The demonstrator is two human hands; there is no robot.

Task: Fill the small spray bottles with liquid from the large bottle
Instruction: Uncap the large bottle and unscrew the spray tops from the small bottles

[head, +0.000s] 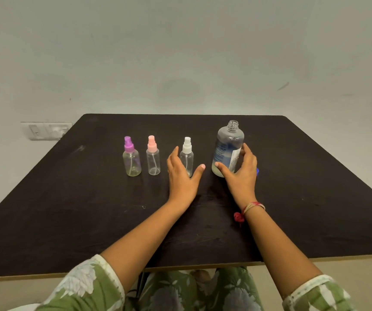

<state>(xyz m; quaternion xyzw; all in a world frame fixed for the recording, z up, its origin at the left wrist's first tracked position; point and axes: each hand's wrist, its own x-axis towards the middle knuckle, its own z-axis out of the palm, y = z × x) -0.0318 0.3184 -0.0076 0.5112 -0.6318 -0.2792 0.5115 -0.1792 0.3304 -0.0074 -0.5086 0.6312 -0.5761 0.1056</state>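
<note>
large bottle held, small one not yet

on the table the uncapped large bottle — nearly empty, likely light, slick plastic — is clasped low by the right hand; the left hand is spread open, holding nothing, beside the white-topped spray bottle — best gripped mid-body.

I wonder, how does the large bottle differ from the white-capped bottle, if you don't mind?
The large bottle is taller and wider than the white-capped bottle. The large bottle's neck is uncapped; the white-capped bottle has its spray head on. The large bottle bears a label; the white-capped bottle is plain. Both are clear and stand upright.
</note>
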